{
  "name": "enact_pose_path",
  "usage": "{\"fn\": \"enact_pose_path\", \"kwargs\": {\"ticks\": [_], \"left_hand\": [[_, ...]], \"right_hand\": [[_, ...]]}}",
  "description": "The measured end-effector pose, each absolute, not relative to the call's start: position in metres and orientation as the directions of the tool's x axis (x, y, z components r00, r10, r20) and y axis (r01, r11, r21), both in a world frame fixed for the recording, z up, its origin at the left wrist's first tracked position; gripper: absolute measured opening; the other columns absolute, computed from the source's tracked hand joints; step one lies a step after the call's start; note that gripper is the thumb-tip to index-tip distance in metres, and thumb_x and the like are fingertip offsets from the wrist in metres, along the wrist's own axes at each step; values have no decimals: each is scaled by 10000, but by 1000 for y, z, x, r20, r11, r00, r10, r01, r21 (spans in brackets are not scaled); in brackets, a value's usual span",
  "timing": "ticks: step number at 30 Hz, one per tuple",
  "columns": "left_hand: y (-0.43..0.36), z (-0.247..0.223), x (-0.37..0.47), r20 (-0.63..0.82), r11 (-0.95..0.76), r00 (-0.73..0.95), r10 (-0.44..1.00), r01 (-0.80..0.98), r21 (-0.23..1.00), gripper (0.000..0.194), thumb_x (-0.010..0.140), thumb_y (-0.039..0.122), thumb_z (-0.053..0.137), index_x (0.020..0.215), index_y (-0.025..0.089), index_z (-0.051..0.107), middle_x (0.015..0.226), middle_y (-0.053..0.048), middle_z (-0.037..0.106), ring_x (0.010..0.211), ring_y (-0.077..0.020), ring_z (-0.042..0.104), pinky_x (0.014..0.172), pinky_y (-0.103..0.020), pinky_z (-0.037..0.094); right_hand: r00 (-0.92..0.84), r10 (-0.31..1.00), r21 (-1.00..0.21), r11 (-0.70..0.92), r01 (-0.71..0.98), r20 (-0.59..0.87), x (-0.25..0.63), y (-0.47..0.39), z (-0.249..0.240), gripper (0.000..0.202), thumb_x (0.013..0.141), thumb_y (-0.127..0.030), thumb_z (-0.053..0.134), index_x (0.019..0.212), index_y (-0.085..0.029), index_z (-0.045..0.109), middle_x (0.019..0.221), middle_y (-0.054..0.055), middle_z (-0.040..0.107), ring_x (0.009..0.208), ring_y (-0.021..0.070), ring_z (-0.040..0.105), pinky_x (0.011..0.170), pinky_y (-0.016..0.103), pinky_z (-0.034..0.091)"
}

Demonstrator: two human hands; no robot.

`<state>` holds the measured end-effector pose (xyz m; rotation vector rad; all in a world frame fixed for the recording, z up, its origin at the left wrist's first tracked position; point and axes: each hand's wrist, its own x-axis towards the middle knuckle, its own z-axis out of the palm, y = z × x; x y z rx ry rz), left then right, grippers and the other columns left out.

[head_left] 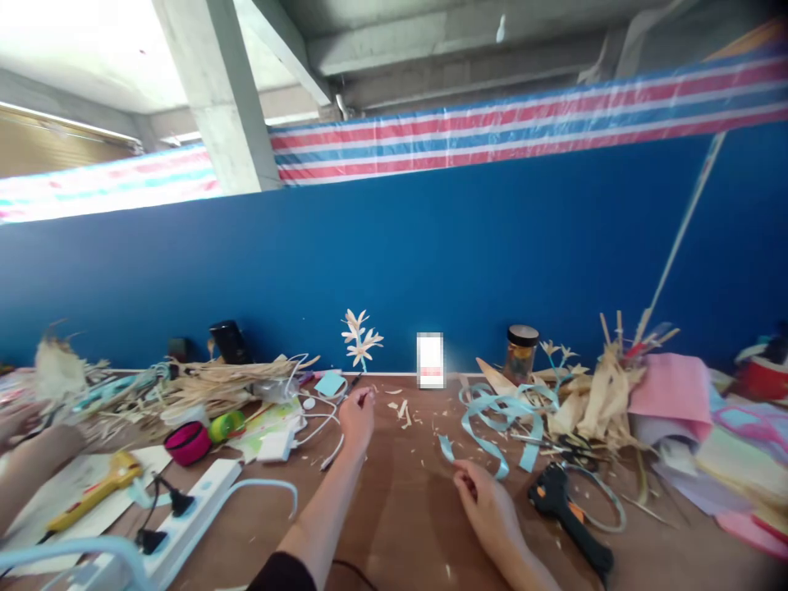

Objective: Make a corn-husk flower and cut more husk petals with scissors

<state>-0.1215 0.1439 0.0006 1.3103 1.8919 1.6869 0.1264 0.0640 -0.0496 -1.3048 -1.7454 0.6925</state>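
Basically, one flower spray looks mostly made up: several pale, pointed-petal blooms on a thin bluish stem, upright just above the L hand, whose fingers are closed in a pinch, apparently on the stem's lower end. R hand is half-curled, palm side partly hidden, nr the cut end of the blue ribbon; can't tell if it grips anything. A 2nd flower spray w/ similar blooms is over by the jar, so at least 2 look well along, tho whether either is complete can't be judged. Plenty of stock looks unused: ribbon in loose, glossy, flat curls, plus a bundle of dry husks, tan, papery and crinkled, w/ stiff stalks poking up. More long, flat, fibrous strips are heaped on the L side, rough and tangled. Small curved scraps dot the brown counter betw the hands, prob. offcuts or loose petals. Black glue gun, smooth plastic w/ orange bits, lies beside the R hand; yellow glue gun is on paper far L, nr the white, blocky power strip and a co-worker's forearm. Pink sheet at R is soft-looking, draped over a curved pale roll.
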Motion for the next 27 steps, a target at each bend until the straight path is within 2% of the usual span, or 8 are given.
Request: {"fn": "enact_pose_path", "kwargs": {"ticks": [4, 7, 12, 15, 20, 22, 24, 27], "left_hand": [[158, -5, -125, 329, -96, -548, 769, 410, 907, 238, 709, 263, 483, 844, 133, 631, 697, -65, 663, 633, -177, 611, 636, -297, 455], [156, -7, -123, 329, -117, -521, 788, 398, 910, 243, 715, 275, 475, 842, 129, 621, 697, -65, 653, 626, -174, 602, 624, -293, 456], [134, 1, -116, 325, -176, -407, 854, 362, 915, 254, 716, 328, 487, 812, 130, 613, 669, -47, 624, 591, -156, 572, 599, -278, 455], [114, 16, -111, 307, -204, -308, 901, 324, 924, 260, 709, 348, 510, 810, 135, 619, 658, -34, 617, 581, -142, 561, 583, -261, 455], [87, 38, -104, 196, -181, -84, 977, 163, 970, 234, 717, 327, 540, 809, 126, 616, 687, -37, 614, 633, -130, 558, 609, -240, 455], [83, 42, -104, 186, -175, -69, 980, 139, 975, 226, 711, 327, 552, 794, 125, 613, 664, -30, 608, 610, -120, 551, 584, -229, 453], [84, 42, -107, 186, -174, -123, 975, 99, 980, 236, 702, 335, 562, 797, 124, 610, 667, -30, 607, 611, -117, 556, 592, -233, 460], [95, 37, -117, 184, -172, -299, 936, 66, 983, 276, 680, 351, 573, 816, 113, 613, 679, -37, 616, 591, -113, 563, 606, -253, 473]], "right_hand": [[-108, 942, -803, 329, 496, 319, 130, 65, -59, 251, 780, -310, 443, 924, -201, 617, 904, 74, 657, 833, 220, 605, 742, 316, 460], [-94, 942, -848, 332, 413, 323, 129, 57, -48, 251, 783, -328, 463, 950, -210, 608, 917, 69, 650, 821, 211, 606, 723, 291, 468], [-100, 960, -925, 278, 258, 260, 116, 71, 16, 342, 788, -390, 470, 1057, -192, 546, 915, 74, 630, 694, 182, 593, 622, 272, 470], [-157, 933, -914, 352, 202, 324, 96, 103, 55, 397, 790, -429, 455, 1114, -208, 518, 965, 69, 608, 662, 156, 570, 647, 278, 450], [-314, 929, -966, 236, 101, 194, 48, 146, 71, 570, 832, -536, 239, 1269, -186, 346, 588, -14, 554, 530, 138, 528, 544, 260, 423], [-349, 902, -923, 333, 193, 253, 37, 146, 63, 538, 847, -523, 172, 1156, -189, 459, 617, -11, 552, 510, 121, 509, 516, 237, 389], [-365, 882, -877, 403, 260, 298, 35, 136, 53, 474, 848, -499, 229, 869, -185, 584, 633, -3, 549, 551, 118, 496, 546, 228, 360], [-379, 870, -824, 450, 344, 316, 51, 111, 34, 428, 844, -436, 305, 593, -186, 545, 560, -4, 516, 566, 126, 461, 572, 233, 308]]}}
